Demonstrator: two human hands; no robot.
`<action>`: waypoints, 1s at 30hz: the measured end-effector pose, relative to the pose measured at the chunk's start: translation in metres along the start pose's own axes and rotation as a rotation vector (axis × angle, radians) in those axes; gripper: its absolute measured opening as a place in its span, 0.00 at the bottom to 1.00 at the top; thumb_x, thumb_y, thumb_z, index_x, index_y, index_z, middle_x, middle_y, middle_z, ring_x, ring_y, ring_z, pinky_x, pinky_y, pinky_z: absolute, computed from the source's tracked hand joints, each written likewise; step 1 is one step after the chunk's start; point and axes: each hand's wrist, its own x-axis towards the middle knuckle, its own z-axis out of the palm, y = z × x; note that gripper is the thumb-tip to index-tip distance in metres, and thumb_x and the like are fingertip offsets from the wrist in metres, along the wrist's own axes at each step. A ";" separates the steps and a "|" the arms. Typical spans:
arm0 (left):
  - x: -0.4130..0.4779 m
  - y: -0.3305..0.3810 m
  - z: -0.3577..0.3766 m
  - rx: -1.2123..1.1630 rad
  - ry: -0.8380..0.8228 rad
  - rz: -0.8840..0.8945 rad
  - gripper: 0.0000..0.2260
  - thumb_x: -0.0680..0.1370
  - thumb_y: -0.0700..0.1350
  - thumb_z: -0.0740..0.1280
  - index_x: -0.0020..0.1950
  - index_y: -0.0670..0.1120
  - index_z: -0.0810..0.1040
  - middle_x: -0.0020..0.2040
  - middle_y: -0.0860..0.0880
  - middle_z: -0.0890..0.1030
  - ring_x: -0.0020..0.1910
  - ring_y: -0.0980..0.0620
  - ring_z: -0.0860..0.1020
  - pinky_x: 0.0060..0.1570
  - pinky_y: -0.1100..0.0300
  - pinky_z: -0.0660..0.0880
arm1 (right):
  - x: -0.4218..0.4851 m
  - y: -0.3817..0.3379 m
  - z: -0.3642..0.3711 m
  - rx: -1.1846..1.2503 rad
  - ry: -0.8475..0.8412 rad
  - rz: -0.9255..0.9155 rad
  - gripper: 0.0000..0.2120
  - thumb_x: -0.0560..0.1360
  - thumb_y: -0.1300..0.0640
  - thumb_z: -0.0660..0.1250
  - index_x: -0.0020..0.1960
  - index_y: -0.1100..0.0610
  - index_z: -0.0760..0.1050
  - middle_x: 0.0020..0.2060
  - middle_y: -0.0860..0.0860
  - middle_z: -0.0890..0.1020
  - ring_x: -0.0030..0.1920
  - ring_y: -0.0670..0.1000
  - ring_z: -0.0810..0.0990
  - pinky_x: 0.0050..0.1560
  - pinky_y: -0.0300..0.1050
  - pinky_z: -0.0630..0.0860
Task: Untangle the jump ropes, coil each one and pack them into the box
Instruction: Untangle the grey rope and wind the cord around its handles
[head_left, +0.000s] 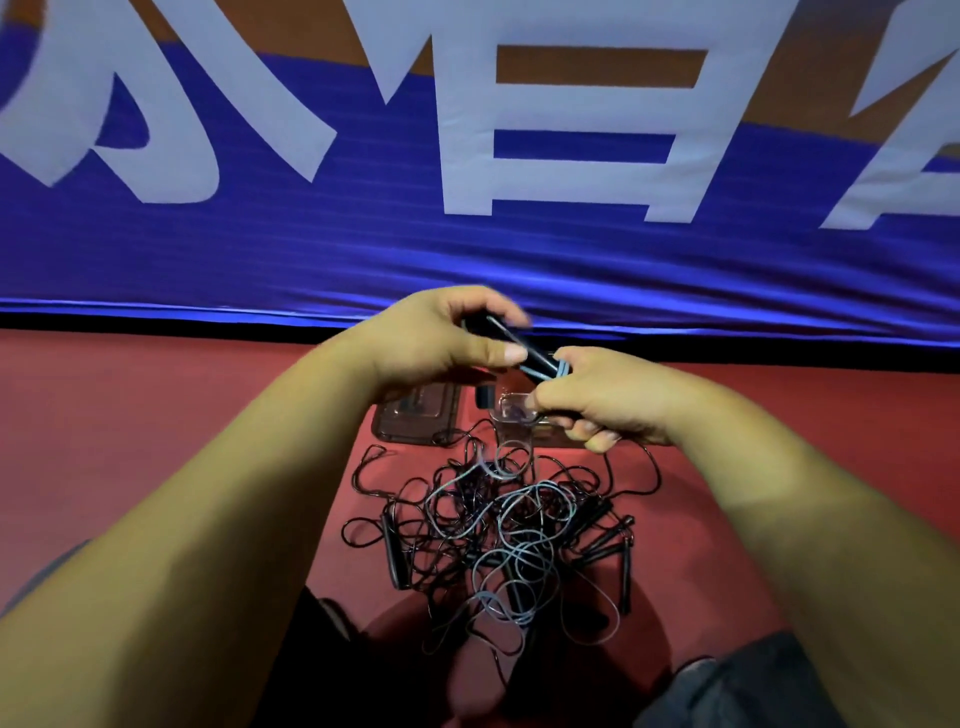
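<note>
Head view, only one. Left hand clenched round a pair of black handles, thumb laid across them, held up off the floor at 12 o'clock of the pile. Right hand just beside it at 4 o'clock, fingers pinching blue cord that loops round the near end of the handles. Reads as binding one rope's coil onto its handles.

Other ropes lie as a tangle on the red floor below the hands, black and blue-grey cords mixed, black handles poking out at 3 and 9 o'clock of the heap. Clear box at 12 o'clock of the tangle, partly behind the right hand. What looks like its lid lies flat at 11 o'clock. Blue banner behind.

To do it well, I'd say: left hand holds the handles parallel and firm, each turn goes snug beside the last without crossing, tension even, tail tucked under a turn so it won't spring open in the box. Can't tell if the cord trails into the heap; if so, free it before pulling tight
</note>
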 end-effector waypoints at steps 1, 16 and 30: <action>0.001 -0.002 0.001 0.107 0.033 0.020 0.14 0.75 0.37 0.77 0.60 0.43 0.84 0.50 0.41 0.83 0.48 0.47 0.82 0.56 0.52 0.82 | 0.000 0.001 0.000 -0.023 -0.007 0.001 0.10 0.80 0.61 0.70 0.53 0.56 0.69 0.31 0.52 0.72 0.27 0.48 0.64 0.27 0.39 0.57; 0.004 -0.006 -0.006 0.364 0.200 0.008 0.04 0.75 0.45 0.79 0.48 0.51 0.88 0.47 0.46 0.87 0.44 0.52 0.83 0.61 0.46 0.80 | 0.007 0.005 0.003 0.041 0.036 -0.084 0.16 0.79 0.61 0.75 0.55 0.56 0.67 0.34 0.56 0.76 0.27 0.48 0.65 0.29 0.43 0.59; 0.001 -0.001 -0.005 0.268 0.184 -0.007 0.07 0.75 0.42 0.78 0.52 0.47 0.87 0.46 0.46 0.87 0.42 0.54 0.84 0.47 0.62 0.80 | 0.004 -0.002 0.003 -0.374 0.168 -0.196 0.06 0.79 0.54 0.71 0.51 0.54 0.75 0.25 0.51 0.77 0.22 0.55 0.75 0.29 0.44 0.73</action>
